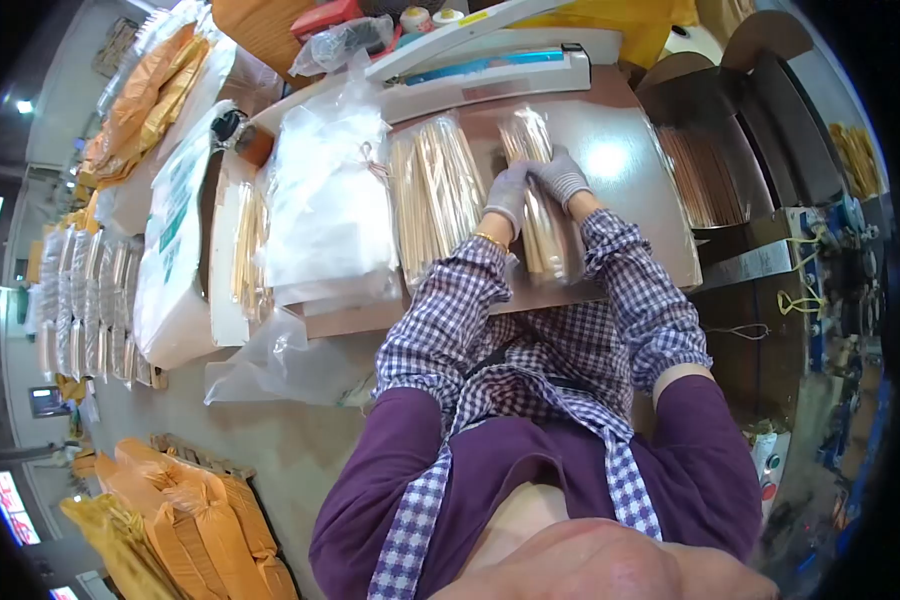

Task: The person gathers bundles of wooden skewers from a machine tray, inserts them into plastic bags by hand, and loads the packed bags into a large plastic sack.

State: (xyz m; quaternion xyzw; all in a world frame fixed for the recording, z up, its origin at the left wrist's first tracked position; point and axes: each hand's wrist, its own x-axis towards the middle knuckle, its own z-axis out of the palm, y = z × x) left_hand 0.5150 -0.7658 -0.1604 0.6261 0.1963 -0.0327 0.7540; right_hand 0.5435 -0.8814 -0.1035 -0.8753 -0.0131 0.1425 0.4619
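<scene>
Fingers of the grey-gloved left hand (pixel 508 194) and right hand (pixel 562 176) grip a plastic-wrapped bundle of slender tan sticks (pixel 544 240), probably light, stiff, slippery; best held mid-length.

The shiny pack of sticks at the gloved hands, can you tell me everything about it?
The pack is long and slim: pale tan sticks in clear, plastic-looking wrap. It points away from the person, on or just above the table; I can't tell which. The left hand and right hand touch it.
</scene>
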